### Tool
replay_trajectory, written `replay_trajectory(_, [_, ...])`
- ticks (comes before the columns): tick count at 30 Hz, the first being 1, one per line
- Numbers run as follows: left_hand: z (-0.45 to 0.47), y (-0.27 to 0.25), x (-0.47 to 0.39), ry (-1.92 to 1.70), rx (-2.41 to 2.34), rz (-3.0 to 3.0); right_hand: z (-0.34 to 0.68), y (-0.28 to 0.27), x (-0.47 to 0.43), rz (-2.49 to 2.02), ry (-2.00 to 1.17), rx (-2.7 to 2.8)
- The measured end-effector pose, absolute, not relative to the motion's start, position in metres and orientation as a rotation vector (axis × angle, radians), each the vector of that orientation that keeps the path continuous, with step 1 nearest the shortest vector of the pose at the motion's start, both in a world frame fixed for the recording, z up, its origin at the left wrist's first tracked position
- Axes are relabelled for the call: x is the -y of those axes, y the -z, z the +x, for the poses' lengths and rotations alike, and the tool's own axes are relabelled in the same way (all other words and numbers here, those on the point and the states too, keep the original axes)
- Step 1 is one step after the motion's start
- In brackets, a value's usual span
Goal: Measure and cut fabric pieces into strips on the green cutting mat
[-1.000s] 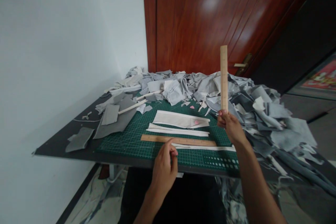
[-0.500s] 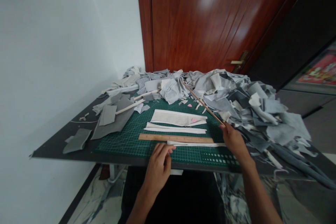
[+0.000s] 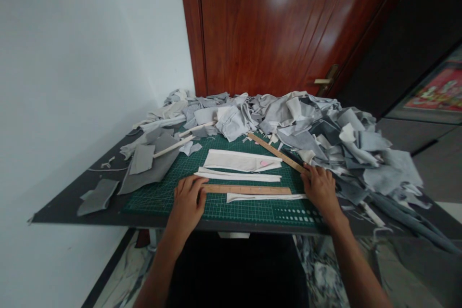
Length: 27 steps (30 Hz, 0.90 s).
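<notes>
Dark table (image 3: 65, 209) bears a heap of fabric scraps (image 3: 281, 110) along its far and right sides, plus a green cutting mat (image 3: 216, 209). On the mat lies a pale fabric panel (image 3: 231, 160). Right hand (image 3: 319, 187): closed on the near end of the slanting ruler (image 3: 276, 152). Left hand (image 3: 188, 198): half curled at the level ruler's (image 3: 245, 189) left end; grip cannot be determined. Pink piece (image 3: 264, 163) rests on the panel.

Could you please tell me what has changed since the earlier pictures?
The right hand has lowered its ruler from upright to a slant over the green mat, keeping its grip. The left hand has moved leftward to the end of the other ruler. The white strips stayed put.
</notes>
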State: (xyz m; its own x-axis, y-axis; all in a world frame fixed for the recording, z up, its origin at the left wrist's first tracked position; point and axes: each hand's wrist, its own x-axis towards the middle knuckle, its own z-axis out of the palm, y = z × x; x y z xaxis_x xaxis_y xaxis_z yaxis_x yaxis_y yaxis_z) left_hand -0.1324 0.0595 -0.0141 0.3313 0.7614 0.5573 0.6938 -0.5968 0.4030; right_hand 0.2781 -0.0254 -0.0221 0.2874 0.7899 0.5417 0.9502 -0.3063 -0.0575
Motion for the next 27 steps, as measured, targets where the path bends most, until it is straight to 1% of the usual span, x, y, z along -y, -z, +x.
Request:
replay_trajectory(3, [-0.141, 0.019, -0.068, -1.062, -1.386, 2.508, 0.250, 0.014, 0.027, -1.949, 0.502, 1.720])
replay_trajectory(7, [-0.145, 0.021, -0.073, -1.041, -1.382, 2.535, 0.216, 0.008, 0.019, -1.683, 0.207, 1.975])
replay_trajectory(13, [-0.143, 0.018, -0.070, -1.174, -1.396, 2.528, 0.204, 0.009, 0.003, -1.669, 0.041, 2.055])
replay_trajectory(17, [-0.142, 0.018, -0.068, -1.136, -1.356, 2.578, 0.203, 0.008, -0.005, -1.718, -0.077, 2.032])
replay_trajectory(21, [-0.141, 0.020, -0.067, -1.136, -1.380, 2.557, 0.206, -0.010, -0.010, -1.719, -0.310, 2.000])
replay_trajectory(23, [-0.141, 0.021, -0.066, -1.131, -1.408, 2.521, 0.217, -0.026, -0.005, -1.615, -0.439, 1.854])
replay_trajectory(25, [-0.141, 0.022, -0.066, -1.117, -1.430, 2.488, 0.235, -0.041, 0.010, -1.470, -0.468, 1.467])
replay_trajectory(26, [-0.142, 0.023, -0.065, -1.107, -1.433, 2.477, 0.247, -0.048, 0.021, -1.375, -0.406, 1.209])
replay_trajectory(27, [-0.142, 0.024, -0.066, -1.099, -1.429, 2.471, 0.259, -0.054, 0.034, -1.250, -0.261, 0.949])
